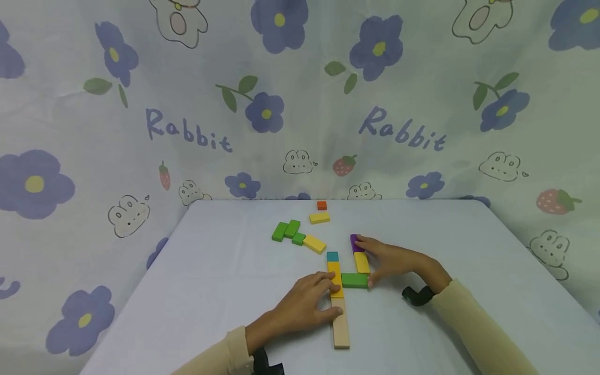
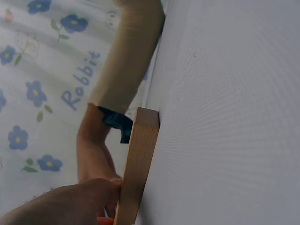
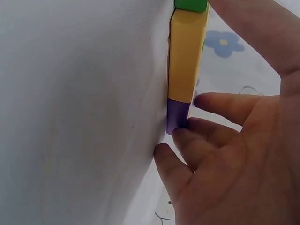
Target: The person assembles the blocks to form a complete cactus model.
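Observation:
My left hand lies over a row of wooden blocks. Its fingertips rest on the orange block, and its thumb touches the plain wooden block at the near end. A teal block caps the row's far end. From the orange block's right side a green block sticks out sideways. Beyond it stand a yellow block and a purple block, end to end. My right hand has its fingertips at the purple block and its thumb by the green block's right end.
Farther back lie two green blocks, a small green block and a yellow block. Another yellow block and a small red-orange block are near the white table's back edge. A patterned curtain hangs behind.

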The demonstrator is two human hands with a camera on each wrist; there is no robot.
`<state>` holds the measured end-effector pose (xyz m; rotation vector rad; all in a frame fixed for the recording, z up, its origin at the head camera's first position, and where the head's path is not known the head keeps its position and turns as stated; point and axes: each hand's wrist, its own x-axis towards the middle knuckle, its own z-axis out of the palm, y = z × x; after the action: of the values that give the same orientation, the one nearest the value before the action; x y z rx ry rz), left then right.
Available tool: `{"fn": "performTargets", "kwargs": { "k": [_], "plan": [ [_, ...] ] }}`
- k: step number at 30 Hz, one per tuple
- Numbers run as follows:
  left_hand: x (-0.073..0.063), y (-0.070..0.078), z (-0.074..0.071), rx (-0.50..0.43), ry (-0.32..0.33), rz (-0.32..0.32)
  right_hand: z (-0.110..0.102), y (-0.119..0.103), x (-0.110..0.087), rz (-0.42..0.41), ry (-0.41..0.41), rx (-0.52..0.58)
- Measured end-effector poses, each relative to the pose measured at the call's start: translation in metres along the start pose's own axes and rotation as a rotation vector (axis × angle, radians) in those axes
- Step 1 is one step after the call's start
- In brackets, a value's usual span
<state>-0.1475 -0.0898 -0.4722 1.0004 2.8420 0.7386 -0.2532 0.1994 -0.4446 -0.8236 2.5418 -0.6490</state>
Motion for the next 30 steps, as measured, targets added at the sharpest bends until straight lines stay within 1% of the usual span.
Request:
{"fn": "performTargets", "kwargs": {
  "k": [4,7,17,21,22,24,28,30],
  "plan": [
    [0.001,0.0,-0.001,-0.013,-0.014,-0.01,0.0,0.0,0.0,0.002,-0.003,-0.035],
    [0.0,0.0,-0.001,-0.017,-0.02,-0.017,0.002,-0.001,0.0,0.01,-0.002,-0.041],
    [0.0,0.001,-0.001,-0.024,-0.017,-0.006,0.002,-0.002,-0.002,0.032,-0.003,-0.035],
    [0.0,0.001,0.0,-0.013,-0.013,0.004,0.003,-0.003,-0.003,0.05,-0.015,-0.039],
    [0.0,0.001,0.0,-0.01,-0.011,0.006,0.003,-0.004,-0.003,0.043,-0.014,-0.046],
    [0.0,0.001,0.0,-0.005,-0.007,0.007,0.003,-0.006,-0.003,0.038,-0.007,-0.074],
    [0.0,0.0,0.0,-0.008,-0.001,0.003,0.005,-0.01,-0.001,0.015,0.03,-0.124],
    [0.0,0.0,0.0,-0.012,-0.004,0.0,0.006,-0.012,0.0,0.025,0.042,-0.128]
  ]
}}
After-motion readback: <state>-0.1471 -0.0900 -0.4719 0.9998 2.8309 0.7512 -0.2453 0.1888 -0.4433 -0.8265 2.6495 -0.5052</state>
